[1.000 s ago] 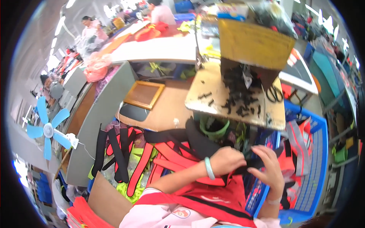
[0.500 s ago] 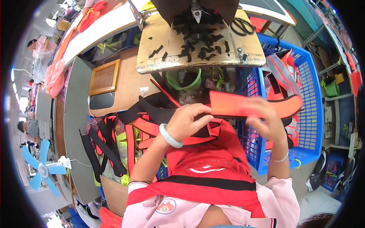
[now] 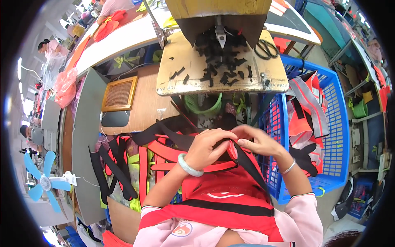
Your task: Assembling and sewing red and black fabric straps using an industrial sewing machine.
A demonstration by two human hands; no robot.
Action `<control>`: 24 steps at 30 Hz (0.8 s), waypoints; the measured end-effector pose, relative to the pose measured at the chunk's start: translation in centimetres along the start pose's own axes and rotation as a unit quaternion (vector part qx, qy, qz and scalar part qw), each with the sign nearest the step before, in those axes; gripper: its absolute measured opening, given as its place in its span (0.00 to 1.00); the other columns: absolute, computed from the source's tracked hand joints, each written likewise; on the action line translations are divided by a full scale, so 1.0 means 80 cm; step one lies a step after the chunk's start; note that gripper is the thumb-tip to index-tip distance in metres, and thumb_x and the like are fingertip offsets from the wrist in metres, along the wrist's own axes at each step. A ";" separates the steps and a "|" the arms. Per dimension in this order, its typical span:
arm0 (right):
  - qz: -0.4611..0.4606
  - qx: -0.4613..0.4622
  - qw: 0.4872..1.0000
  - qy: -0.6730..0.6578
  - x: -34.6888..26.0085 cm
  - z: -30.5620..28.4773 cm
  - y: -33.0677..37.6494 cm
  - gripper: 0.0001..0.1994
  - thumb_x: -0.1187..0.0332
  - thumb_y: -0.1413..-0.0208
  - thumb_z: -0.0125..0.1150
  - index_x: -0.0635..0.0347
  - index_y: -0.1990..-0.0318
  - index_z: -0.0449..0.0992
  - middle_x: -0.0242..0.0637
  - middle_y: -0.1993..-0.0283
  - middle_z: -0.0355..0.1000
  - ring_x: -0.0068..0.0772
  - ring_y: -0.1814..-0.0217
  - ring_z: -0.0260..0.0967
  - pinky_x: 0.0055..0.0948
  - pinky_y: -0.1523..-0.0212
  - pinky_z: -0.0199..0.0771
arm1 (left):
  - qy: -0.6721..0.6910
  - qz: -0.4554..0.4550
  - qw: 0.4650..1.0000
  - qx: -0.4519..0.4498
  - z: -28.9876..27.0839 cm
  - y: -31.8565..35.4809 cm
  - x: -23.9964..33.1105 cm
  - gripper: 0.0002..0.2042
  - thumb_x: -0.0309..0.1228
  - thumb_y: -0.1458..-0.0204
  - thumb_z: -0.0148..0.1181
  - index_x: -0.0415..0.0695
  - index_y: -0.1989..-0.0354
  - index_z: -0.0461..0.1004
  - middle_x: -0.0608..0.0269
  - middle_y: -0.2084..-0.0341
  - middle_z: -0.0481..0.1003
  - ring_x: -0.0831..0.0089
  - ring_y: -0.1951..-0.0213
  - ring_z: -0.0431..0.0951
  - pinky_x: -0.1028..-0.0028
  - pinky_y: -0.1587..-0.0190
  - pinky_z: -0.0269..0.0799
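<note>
At centre, over the lap: left hand (image 3: 208, 149) and right hand (image 3: 258, 141) both pinch a black strap (image 3: 247, 162) on a red fabric piece (image 3: 197, 153), fingertips nearly touching. The contact point is hidden under the fingers. Both wrists are bent inward, with a pale bangle (image 3: 189, 165) on the left. Blue crate (image 3: 334, 136) with orange vests is just to the right. Black scraps litter the wooden machine table (image 3: 181, 84) ahead. The white label on its front edge is too small to make out.

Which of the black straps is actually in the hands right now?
The black strap running diagonally from between the left hand and right hand down over the red garment. The other black straps hang untouched off the grey table edge.
</note>
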State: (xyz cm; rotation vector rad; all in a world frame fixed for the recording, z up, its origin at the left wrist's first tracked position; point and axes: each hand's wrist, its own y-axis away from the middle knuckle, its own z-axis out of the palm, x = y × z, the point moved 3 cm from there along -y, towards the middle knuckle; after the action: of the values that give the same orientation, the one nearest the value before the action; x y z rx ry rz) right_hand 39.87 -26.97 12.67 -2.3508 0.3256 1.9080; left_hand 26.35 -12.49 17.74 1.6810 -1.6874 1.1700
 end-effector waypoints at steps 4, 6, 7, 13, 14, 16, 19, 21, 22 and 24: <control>0.146 -0.038 0.961 -0.233 -0.011 0.013 0.018 0.15 0.56 0.34 0.54 0.62 0.59 0.75 0.21 0.69 0.68 0.13 0.65 0.62 0.19 0.63 0.65 | 0.087 -0.072 0.992 0.059 -0.024 -0.001 -0.013 0.09 0.27 0.46 0.61 0.40 0.58 0.78 0.56 0.66 0.80 0.64 0.61 0.80 0.72 0.57 0.74; 0.103 0.007 0.984 -0.145 -0.051 -0.011 0.015 0.14 0.59 0.35 0.56 0.63 0.60 0.75 0.22 0.69 0.69 0.13 0.65 0.62 0.18 0.65 0.65 | -0.029 -0.107 0.990 -0.086 -0.027 0.000 -0.043 0.12 0.36 0.47 0.64 0.41 0.59 0.78 0.53 0.67 0.79 0.56 0.63 0.80 0.66 0.62 0.74; 0.065 0.043 0.996 -0.040 -0.062 -0.025 0.012 0.12 0.61 0.37 0.59 0.62 0.62 0.76 0.26 0.72 0.70 0.14 0.68 0.63 0.20 0.67 0.66 | -0.034 -0.100 0.991 -0.088 -0.028 -0.004 -0.053 0.15 0.39 0.48 0.64 0.39 0.61 0.78 0.50 0.69 0.79 0.54 0.65 0.80 0.66 0.63 0.74; -0.140 0.166 0.906 0.364 -0.139 -0.090 -0.023 0.07 0.67 0.46 0.63 0.62 0.67 0.77 0.42 0.71 0.74 0.45 0.68 0.74 0.35 0.68 0.72 | -0.021 -0.061 0.998 0.011 -0.094 -0.062 -0.013 0.15 0.36 0.50 0.68 0.37 0.61 0.79 0.49 0.69 0.80 0.59 0.67 0.82 0.69 0.63 0.75; -0.152 0.182 0.898 0.370 -0.149 -0.097 -0.025 0.07 0.67 0.45 0.62 0.62 0.67 0.77 0.42 0.71 0.74 0.45 0.68 0.74 0.35 0.68 0.71 | -0.025 -0.059 0.998 0.007 -0.106 -0.076 0.000 0.15 0.36 0.50 0.67 0.37 0.61 0.79 0.49 0.69 0.80 0.59 0.67 0.82 0.69 0.64 0.75; -0.145 0.190 0.905 0.353 -0.147 -0.112 -0.046 0.08 0.66 0.43 0.61 0.63 0.67 0.77 0.44 0.71 0.74 0.45 0.68 0.73 0.34 0.67 0.71 | -0.070 -0.044 0.997 0.012 -0.129 -0.101 -0.005 0.15 0.37 0.49 0.66 0.36 0.62 0.79 0.49 0.70 0.80 0.58 0.67 0.82 0.69 0.63 0.75; -0.120 0.201 0.924 0.302 -0.134 -0.131 -0.079 0.11 0.62 0.43 0.58 0.61 0.67 0.78 0.46 0.71 0.74 0.49 0.68 0.73 0.39 0.68 0.71 | -0.102 -0.081 0.991 0.011 -0.145 -0.131 -0.008 0.19 0.40 0.48 0.65 0.34 0.59 0.79 0.46 0.65 0.80 0.58 0.62 0.81 0.69 0.57 0.74; -0.100 0.205 0.924 0.308 -0.132 -0.145 -0.096 0.11 0.62 0.42 0.58 0.61 0.67 0.79 0.46 0.71 0.74 0.49 0.68 0.73 0.39 0.67 0.71 | -0.133 -0.093 0.987 0.010 -0.151 -0.150 -0.013 0.19 0.40 0.48 0.64 0.33 0.58 0.79 0.47 0.65 0.81 0.60 0.61 0.81 0.70 0.56 0.73; -0.081 0.206 0.923 0.314 -0.130 -0.150 -0.102 0.12 0.61 0.42 0.57 0.61 0.67 0.79 0.47 0.71 0.75 0.50 0.67 0.73 0.39 0.67 0.71 | -0.105 -0.114 0.988 0.004 -0.153 -0.158 -0.025 0.20 0.40 0.47 0.64 0.32 0.58 0.78 0.50 0.65 0.81 0.65 0.61 0.81 0.71 0.57 0.73; -0.099 0.210 0.921 0.313 -0.124 -0.159 -0.118 0.13 0.60 0.41 0.57 0.61 0.67 0.78 0.48 0.71 0.74 0.50 0.67 0.73 0.40 0.67 0.69 | -0.076 -0.134 0.988 -0.002 -0.159 -0.172 -0.046 0.21 0.41 0.47 0.64 0.32 0.57 0.78 0.52 0.66 0.81 0.70 0.61 0.80 0.72 0.57 0.73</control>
State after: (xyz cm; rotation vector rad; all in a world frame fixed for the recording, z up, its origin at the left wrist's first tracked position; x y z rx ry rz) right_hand 52.23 -19.40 24.46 -2.4877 0.4625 0.8459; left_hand 37.21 1.68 24.48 1.9667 -1.4876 0.9320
